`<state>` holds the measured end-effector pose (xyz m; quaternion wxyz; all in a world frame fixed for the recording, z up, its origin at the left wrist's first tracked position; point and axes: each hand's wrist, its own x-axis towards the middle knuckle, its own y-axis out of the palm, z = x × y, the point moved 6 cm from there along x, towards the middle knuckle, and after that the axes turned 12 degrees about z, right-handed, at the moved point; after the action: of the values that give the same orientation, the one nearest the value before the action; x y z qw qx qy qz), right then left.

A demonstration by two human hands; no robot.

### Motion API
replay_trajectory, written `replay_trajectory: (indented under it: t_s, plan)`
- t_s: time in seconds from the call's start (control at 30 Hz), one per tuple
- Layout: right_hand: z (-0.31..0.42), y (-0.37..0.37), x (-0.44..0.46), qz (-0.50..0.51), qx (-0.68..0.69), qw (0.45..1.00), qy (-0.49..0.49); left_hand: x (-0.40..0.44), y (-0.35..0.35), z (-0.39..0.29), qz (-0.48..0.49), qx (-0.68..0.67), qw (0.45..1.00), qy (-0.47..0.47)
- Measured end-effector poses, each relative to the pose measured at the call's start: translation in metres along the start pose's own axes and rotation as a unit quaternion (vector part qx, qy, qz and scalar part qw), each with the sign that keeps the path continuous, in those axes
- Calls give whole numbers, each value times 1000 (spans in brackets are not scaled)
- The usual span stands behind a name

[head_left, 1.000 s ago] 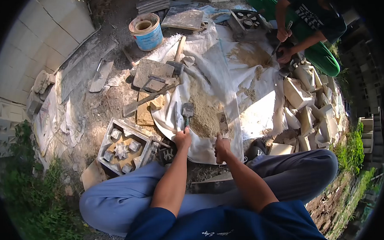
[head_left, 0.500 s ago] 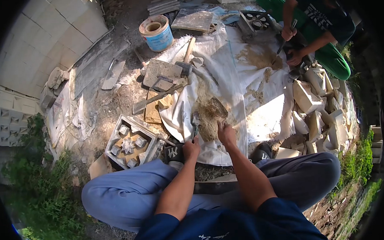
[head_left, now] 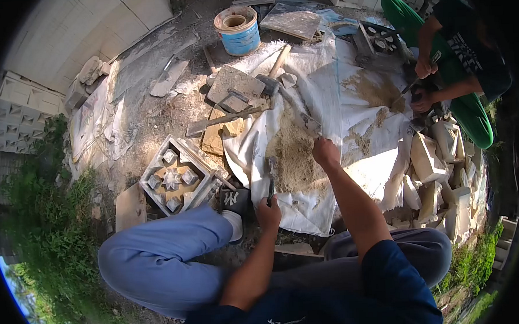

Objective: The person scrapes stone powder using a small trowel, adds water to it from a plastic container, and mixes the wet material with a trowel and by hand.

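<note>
A trowel with a dark handle (head_left: pixel 271 187) is gripped in my left hand (head_left: pixel 268 212), its small blade at the left edge of the sandy pile. Closed round the handle of another trowel (head_left: pixel 308 121), my right hand (head_left: pixel 327 152) is over the upper right of the pile; that blade points up and left. The pile of sandy mix (head_left: pixel 294 154) lies on a white sheet (head_left: pixel 305 218). To the left sits a square mould (head_left: pixel 171 177) holding a star-shaped piece and several small blocks.
A blue bucket (head_left: pixel 241 38), a hammer (head_left: pixel 276 74) and a dusty slab (head_left: pixel 236 86) lie beyond. At the upper right a co-worker (head_left: pixel 463 49) holds a tool over the sheet. Broken pale pieces (head_left: pixel 439 171) are heaped at the right.
My right hand has moved forward and right with its trowel, across the pile. My left hand has drawn slightly back with its trowel. The view has shifted.
</note>
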<state>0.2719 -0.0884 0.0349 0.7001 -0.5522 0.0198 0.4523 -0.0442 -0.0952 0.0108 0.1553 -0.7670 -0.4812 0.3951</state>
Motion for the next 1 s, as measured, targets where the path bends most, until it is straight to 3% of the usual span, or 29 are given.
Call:
replay_trajectory:
  t_s: [0.07,0.3,0.37,0.47,0.57,0.63,0.7,0.77,0.83,0.9,1.0]
  plan:
    - [0,12,0,9,-5,1000,-20,-13,-7,-2,-54,9,998,39]
    - [0,35,-20,56,-37,988,-137,-13,-10,2,-38,-21,999,-19]
    - [-2,37,-41,71,-49,988,-126,-14,-12,0,-69,-18,997,37]
    - [-10,47,-59,87,-47,985,-143,-13,-13,2,-95,-14,995,34]
    - [-7,34,-89,55,16,990,-129,-8,-10,11,-60,-47,997,-1]
    - [-6,29,-93,52,34,995,-83,-8,-15,4,-50,-47,998,-11]
    - [-17,17,-95,-54,60,997,21,-11,-15,2,-41,-47,998,-27]
    - [-23,22,-100,-54,38,996,58,-16,-16,-3,-57,-14,998,-19]
    - [-27,42,-111,-25,42,991,121,-17,-11,-6,-68,3,998,-2]
    - [-26,78,-119,-33,75,992,95,-12,-5,-7,-80,20,996,20]
    - [-34,146,-111,-28,217,967,132,-5,8,-9,-45,-46,997,51]
